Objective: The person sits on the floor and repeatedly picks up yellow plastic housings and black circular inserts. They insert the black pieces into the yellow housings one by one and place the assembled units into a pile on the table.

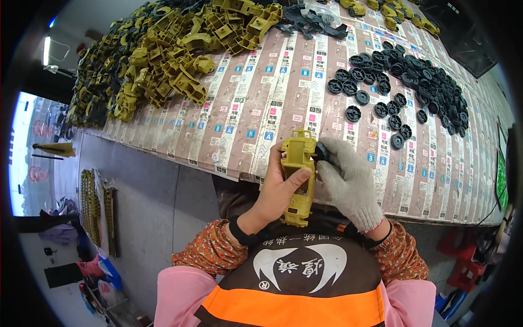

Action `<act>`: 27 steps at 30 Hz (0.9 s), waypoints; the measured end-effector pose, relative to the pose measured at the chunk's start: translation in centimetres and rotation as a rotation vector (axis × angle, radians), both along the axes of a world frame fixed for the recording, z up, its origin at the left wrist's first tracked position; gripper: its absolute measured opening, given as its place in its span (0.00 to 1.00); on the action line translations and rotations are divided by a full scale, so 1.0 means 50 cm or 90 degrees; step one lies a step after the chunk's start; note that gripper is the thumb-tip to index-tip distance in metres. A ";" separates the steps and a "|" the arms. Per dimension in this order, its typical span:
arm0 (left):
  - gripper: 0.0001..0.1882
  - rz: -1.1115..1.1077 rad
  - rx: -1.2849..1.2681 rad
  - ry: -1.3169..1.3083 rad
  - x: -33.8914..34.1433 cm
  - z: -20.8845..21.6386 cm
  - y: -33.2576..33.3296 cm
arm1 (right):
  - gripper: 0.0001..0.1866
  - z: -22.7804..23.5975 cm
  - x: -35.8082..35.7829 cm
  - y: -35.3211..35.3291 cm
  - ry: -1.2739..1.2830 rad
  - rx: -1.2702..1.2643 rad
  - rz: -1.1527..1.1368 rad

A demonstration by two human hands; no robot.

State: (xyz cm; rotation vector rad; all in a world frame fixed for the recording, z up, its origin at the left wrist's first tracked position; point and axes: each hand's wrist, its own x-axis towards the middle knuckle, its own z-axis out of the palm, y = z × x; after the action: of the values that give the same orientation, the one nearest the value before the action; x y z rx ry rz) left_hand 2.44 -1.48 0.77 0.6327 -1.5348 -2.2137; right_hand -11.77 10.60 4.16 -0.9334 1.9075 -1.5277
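My bare left hand [276,192] is wrapped round a yellow plastic toy car chassis [299,158], its thumb lying across the middle. The chassis stands lengthwise just over the table's near edge. On my right hand [350,177] is a grey knitted glove. Its fingers pinch a black toy wheel [321,151] against the upper right side of the chassis. Gloved fingers partly cover the wheel, so I cannot tell whether it sits on an axle.
Loose black wheels [397,141] lie heaped on the right of the paper-covered table [261,117]. Yellow chassis parts [163,65] pile up at the far left, beside dark plastic pieces [310,24]. A black box [463,38] stands at the far right. Red stools [466,267] are below the table.
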 end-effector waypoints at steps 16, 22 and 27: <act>0.42 -0.089 -0.428 -0.075 0.005 -0.020 0.009 | 0.14 0.010 0.004 0.028 0.136 0.079 0.049; 0.42 -0.107 -0.370 -0.076 0.001 -0.029 -0.005 | 0.12 0.044 -0.033 0.015 0.171 0.200 0.113; 0.39 -0.055 -0.062 -0.047 -0.019 -0.012 -0.014 | 0.10 0.028 -0.178 -0.050 0.388 0.198 0.018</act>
State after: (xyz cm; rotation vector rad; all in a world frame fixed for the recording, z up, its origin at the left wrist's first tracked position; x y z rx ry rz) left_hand 1.51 -2.16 0.15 0.6360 -1.7257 -2.1843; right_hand -20.68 8.09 5.54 -1.3733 2.4375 -0.9409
